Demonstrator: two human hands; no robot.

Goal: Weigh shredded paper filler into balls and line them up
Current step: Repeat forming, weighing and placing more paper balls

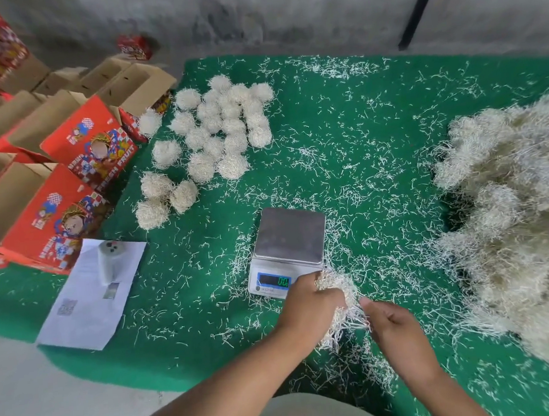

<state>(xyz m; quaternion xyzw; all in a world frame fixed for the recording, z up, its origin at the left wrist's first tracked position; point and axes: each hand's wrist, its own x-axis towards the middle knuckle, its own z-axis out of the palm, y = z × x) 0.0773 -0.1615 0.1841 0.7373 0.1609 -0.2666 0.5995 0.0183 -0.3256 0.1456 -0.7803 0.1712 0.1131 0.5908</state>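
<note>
Head view looks down on a green mat (377,175) strewn with loose white paper strands; near its front edge sits a small digital scale (287,250), its steel platter bare and its green digits lit, though the reading is too blurred to make out with certainty. Just in front of the scale's right corner, the left hand (309,302) curls its fingers round a clump of shredded paper (339,295), gripping it from the left; the right hand (391,321) meets the same clump from the right, its thumb and fingers pinching the strands that trail down from it; the two hands are close together with the clump between them, held just off the mat rather than on the platter. At the right edge of the mat lies the big heap of shredded paper filler (512,222), well apart from the scale; at the far left, finished paper balls (220,130) are gathered in rough rows, with a few more nearer the front standing apart from the main group. Beside the balls, off the mat's left side, stand open red fruit cartons (86,145) with their flaps up; a white printed sheet (88,293) rests on the mat's left front corner with a small white roll lying on it.
</note>
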